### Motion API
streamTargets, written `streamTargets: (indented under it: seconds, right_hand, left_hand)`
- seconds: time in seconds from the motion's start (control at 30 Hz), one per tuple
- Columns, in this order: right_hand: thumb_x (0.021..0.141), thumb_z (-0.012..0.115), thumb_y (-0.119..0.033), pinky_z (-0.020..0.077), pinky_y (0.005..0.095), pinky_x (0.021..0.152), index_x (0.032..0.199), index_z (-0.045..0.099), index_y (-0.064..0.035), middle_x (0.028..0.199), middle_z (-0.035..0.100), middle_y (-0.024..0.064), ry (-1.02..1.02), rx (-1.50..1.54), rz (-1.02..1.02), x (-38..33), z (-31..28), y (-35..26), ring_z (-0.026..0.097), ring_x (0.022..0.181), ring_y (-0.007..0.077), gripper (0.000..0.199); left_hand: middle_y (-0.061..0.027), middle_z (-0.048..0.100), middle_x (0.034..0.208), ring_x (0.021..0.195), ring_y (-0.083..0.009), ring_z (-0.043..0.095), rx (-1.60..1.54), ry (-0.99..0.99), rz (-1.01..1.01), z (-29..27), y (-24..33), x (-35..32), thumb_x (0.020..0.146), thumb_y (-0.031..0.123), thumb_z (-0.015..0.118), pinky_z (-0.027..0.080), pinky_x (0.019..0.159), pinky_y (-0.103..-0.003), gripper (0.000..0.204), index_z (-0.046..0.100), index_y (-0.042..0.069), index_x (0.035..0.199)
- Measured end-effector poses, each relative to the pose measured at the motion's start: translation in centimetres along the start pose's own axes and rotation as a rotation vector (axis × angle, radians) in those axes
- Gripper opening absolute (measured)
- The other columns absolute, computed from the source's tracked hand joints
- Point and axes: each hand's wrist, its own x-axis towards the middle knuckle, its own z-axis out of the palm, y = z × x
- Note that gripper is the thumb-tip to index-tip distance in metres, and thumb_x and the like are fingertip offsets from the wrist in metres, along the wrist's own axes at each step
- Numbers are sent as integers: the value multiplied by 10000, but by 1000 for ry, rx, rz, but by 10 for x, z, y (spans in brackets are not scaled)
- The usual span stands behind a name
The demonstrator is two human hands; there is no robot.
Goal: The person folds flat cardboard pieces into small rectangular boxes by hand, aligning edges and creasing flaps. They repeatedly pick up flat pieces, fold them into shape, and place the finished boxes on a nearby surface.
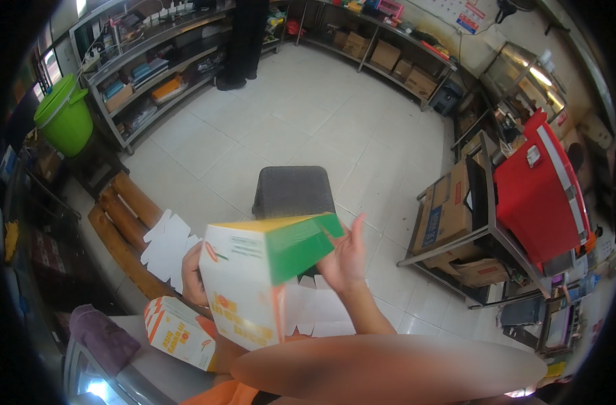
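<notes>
In front of me is a partly folded cardboard food box point(237, 270), white with orange print, a yellow edge and a green side panel. My left hand point(194, 275) grips its left side, fingers partly hidden behind the board. My right hand point(345, 263) is at the green panel, palm against its right end, with the fingers stretched apart. White unprinted cardboard point(316, 307) lies below the box, over my lap. To the left, more printed box cardboard point(179, 334) rests by my left forearm, and white cut-out blanks point(167, 246) lie on a wooden bench point(119, 233).
A dark grey stool point(293, 189) stands just ahead on the tiled floor. At right, a metal rack point(480, 236) holds cartons and a red cooler box point(541, 189). A green bucket point(65, 118) is far left, beside shelving. A person in dark trousers point(247, 40) stands at the back.
</notes>
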Motion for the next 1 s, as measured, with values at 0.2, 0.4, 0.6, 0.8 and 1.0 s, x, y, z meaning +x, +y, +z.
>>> streamTargets:
  seconds: [0.2,0.4,0.6,0.8,1.0]
  right_hand:
    - [999,574,-250,484,330,876,973,573,-48,1021,664,65,47,-420,-196,7,6,-38,613,974,147,204]
    - [920,675,-66,519,261,750,860,557,-48,921,671,77,127,-660,-486,-15,21,-3,635,815,115,134]
    - [915,598,64,510,272,815,990,610,30,945,682,112,-24,-865,-723,-29,34,20,651,874,153,84]
    - [852,668,91,507,254,787,961,653,43,945,679,99,-178,-1118,-759,-36,26,21,644,862,126,120]
    - [905,606,16,500,315,816,1106,638,32,1052,659,115,-113,-1108,-567,-38,19,27,647,946,203,204]
  left_hand:
    - [-159,717,957,897,-309,702,221,-377,415,-10,-23,12,816,55,728,559,813,-362,143,677,-6,935]
    - [-116,703,1074,988,-301,685,197,-480,496,20,5,5,796,135,761,547,911,-414,268,685,59,1041]
    - [-146,710,1049,943,-304,708,193,-398,642,27,19,-3,788,-10,712,586,818,-391,254,663,36,1033]
    - [-184,723,1004,898,-284,720,60,-306,290,35,25,-17,800,-43,684,574,756,-312,162,682,-9,959]
    - [-194,694,1088,973,-255,699,-388,-381,-115,42,28,-25,851,-29,665,546,773,-283,99,635,-21,945]
